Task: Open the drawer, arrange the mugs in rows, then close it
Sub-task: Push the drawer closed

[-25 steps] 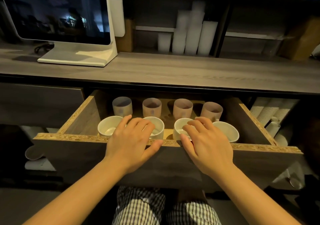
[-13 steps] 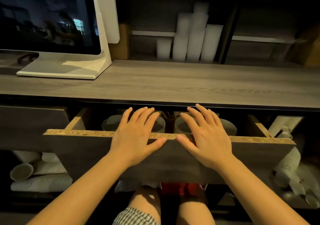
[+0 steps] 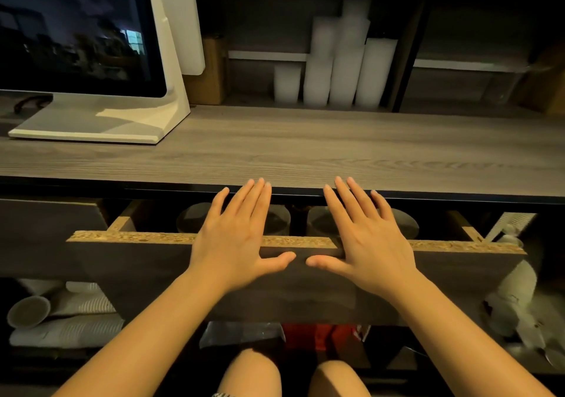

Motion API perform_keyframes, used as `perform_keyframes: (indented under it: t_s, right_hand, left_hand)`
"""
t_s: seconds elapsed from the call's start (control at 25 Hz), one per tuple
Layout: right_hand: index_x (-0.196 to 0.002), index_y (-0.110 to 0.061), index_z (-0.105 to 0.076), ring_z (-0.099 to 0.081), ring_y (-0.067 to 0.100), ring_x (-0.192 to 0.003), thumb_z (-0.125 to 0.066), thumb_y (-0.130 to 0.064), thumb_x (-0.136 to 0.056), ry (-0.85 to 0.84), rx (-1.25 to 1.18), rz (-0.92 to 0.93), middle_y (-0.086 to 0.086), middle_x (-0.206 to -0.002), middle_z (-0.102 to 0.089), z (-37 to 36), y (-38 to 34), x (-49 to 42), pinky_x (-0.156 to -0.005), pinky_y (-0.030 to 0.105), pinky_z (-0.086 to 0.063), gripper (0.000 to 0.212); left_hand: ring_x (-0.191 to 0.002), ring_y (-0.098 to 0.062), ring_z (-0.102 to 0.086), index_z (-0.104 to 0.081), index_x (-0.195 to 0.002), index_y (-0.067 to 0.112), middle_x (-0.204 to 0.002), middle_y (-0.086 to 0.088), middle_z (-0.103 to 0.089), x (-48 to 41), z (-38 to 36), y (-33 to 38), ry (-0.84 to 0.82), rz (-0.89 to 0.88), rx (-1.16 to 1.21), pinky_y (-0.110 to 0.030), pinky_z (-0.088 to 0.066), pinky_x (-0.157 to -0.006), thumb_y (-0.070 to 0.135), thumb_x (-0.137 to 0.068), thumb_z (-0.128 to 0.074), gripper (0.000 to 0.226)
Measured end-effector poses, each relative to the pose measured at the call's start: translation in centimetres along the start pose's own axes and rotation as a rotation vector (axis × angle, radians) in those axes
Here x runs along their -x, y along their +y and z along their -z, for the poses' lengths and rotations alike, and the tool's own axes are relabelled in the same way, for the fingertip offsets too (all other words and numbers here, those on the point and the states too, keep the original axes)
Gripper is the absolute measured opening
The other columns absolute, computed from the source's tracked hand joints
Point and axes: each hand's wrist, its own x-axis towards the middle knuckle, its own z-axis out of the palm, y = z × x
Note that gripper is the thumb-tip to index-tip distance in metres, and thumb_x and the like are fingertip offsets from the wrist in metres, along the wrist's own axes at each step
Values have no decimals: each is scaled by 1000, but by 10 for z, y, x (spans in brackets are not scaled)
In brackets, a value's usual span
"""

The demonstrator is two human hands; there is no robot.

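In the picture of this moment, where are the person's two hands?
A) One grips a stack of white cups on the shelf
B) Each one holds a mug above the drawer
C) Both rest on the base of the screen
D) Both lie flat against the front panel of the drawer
D: the left hand and the right hand lie open, fingers spread, over the top edge of the drawer front, holding nothing.
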Motion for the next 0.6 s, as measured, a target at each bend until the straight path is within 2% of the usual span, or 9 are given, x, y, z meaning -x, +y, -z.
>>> perform_keyframes:
  t_s: [0.12,0.16,0.2,0.28,0.36,0.44,0.52,0.6]
  right_hand:
    - [-143,-9,-35,-35,31,-139,-23,-83,-74,-2,-18,-11,14,-148,-42,-7,5,-15,-114,52,-16,102]
    - [-141,-11,-38,-39,30,-137,-24,-82,-74,18,-34,-5,11,-146,-46,-9,7,-19,-112,53,-13,99]
    - [-139,-13,-42,-44,28,-134,-26,-81,-74,37,-57,-5,8,-142,-50,-11,8,-22,-110,53,-12,95]
    - [-133,-18,-47,-52,26,-126,-33,-80,-73,96,-101,-16,4,-135,-57,-15,10,-27,-108,50,-15,87]
    - [-125,-21,-49,-58,26,-116,-44,-77,-70,179,-117,-36,2,-126,-62,-17,9,-31,-99,45,-23,79]
    - [-114,-23,-51,-61,27,-102,-59,-70,-65,252,-118,-81,1,-114,-65,-21,4,-35,-89,42,-27,68]
    - [-104,-22,-55,-61,28,-93,-73,-61,-60,311,-111,-141,0,-103,-65,-25,-2,-39,-84,42,-28,62]
    - [-98,-21,-58,-60,28,-88,-78,-55,-56,344,-102,-178,0,-96,-65,-25,-5,-42,-82,42,-28,58]
  left_hand:
    - [-147,-20,-9,-5,-150,9,-160,-7,-11,-18,-2,-6,-19,14,20,-45,-1,-115,78,-73,-16,103]
    - [-148,-18,-6,-2,-150,12,-161,-4,-7,-23,-4,-8,-26,20,26,-45,4,-115,77,-73,-15,102]
    - [-147,-17,-11,-7,-150,14,-160,-3,-13,-27,-4,-8,-30,30,27,-48,4,-114,77,-74,-17,100]
    - [-135,-20,-43,-36,-142,13,-147,-5,-44,-29,-9,-8,35,35,-8,-54,-14,-111,75,-76,-23,91]
    - [-113,-22,-63,-53,-125,14,-126,-4,-64,-35,-17,-9,130,42,-12,-57,-31,-103,73,-74,-33,81]
    - [-97,-23,-68,-58,-113,15,-108,-3,-69,-40,-20,-6,185,69,7,-60,-37,-98,67,-69,-48,69]
    - [-83,-24,-67,-60,-100,15,-90,-2,-66,-45,-17,-1,222,111,25,-60,-40,-96,61,-62,-62,59]
    - [-78,-24,-65,-60,-94,14,-83,-2,-62,-48,-15,3,234,146,44,-60,-40,-96,55,-58,-71,56]
